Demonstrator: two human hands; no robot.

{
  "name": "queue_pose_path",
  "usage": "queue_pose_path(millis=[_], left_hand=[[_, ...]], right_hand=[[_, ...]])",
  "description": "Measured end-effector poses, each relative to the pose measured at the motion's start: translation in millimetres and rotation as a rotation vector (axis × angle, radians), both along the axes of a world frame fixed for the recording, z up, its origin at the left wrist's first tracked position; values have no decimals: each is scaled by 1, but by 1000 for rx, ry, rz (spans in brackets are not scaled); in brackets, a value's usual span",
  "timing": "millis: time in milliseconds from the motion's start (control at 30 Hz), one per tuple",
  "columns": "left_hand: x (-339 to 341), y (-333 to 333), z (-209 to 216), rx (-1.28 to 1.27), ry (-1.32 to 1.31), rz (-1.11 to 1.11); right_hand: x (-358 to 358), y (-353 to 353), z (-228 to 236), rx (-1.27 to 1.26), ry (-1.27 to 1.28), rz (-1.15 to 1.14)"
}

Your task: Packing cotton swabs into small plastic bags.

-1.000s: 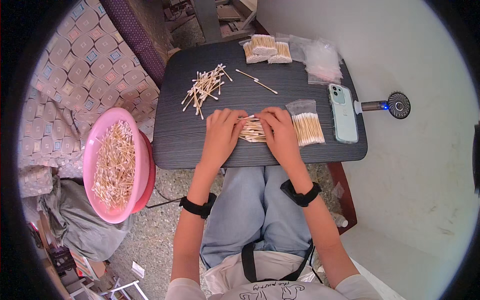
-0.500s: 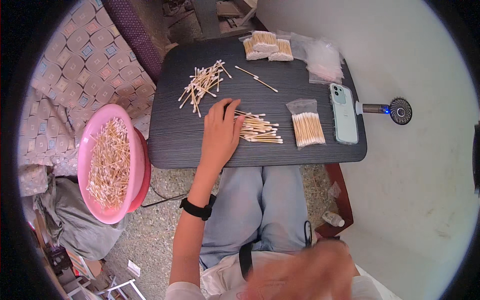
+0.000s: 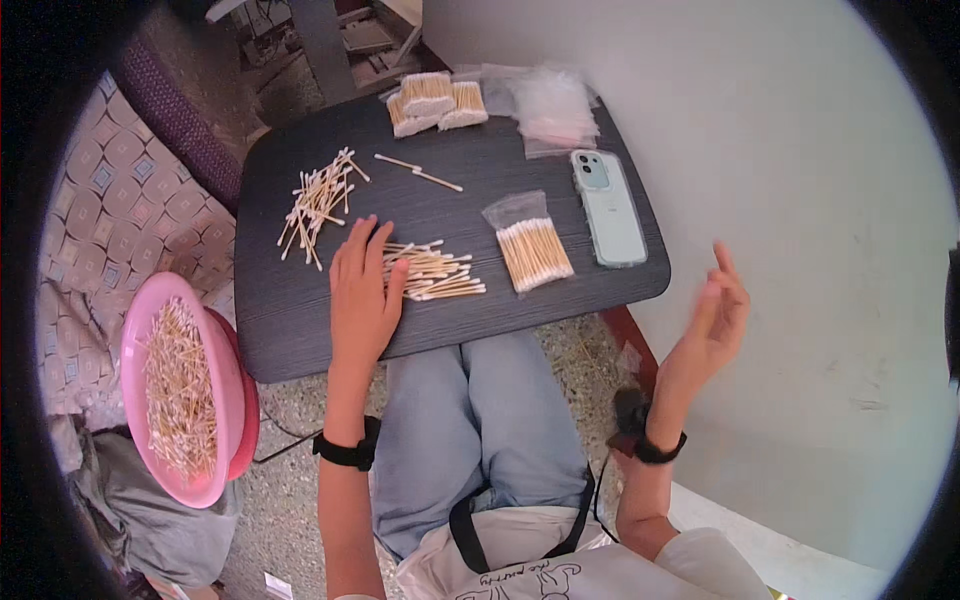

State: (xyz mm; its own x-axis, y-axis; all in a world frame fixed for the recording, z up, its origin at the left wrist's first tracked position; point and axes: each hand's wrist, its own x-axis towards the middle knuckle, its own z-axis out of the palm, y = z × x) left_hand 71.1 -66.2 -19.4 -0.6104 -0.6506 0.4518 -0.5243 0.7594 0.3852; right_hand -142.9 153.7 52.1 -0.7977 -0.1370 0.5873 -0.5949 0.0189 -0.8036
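Table [image 3: 290, 330]: right hand [image 3: 712, 318] raised off its right edge, fingers loosely spread, grip empty. Left hand [image 3: 362, 292] palm-down, fingers pointing away; grip cannot be told. Cotton swabs [image 3: 445, 278] on table at left thumb, long axes roughly left-right.

four swab packs [image 3: 535, 254], two tabletop swab piles [image 3: 438, 274], one phone [image 3: 615, 225], one basin [image 3: 228, 410]

From here I see a near-black tabletop [image 3: 290, 340] with fine grain, and cotton swabs [image 3: 445, 274] with tan sticks and white tips. The basin [image 3: 228, 425] is pink, the phone [image 3: 615, 222] pale mint. The fabric [image 3: 130, 200] repeats beige-brown rounded shapes framing small squares. Jeans [image 3: 430, 430], faded blue; wall [image 3: 790, 170], greyish white.
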Motion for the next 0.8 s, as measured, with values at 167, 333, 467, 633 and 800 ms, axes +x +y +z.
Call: queue_pose_path(millis=[167, 333, 467, 633, 800], left_hand=[[-9, 4, 0, 26, -50, -47], [-7, 4, 1, 21, -149, -29], [-19, 6, 10, 47, -150, -45], [-16, 2, 10, 66, -192, -9], [-21, 5, 20, 147, -262, 7]], right_hand=[[-52, 86, -115, 237, -168, -114], [-77, 119, -259, 754, -504, 63], [-108, 134, -347, 1158, -275, 103], [-98, 75, -381, 1315, 32, 316], [-115, 12, -369, 1353, -57, 388]])
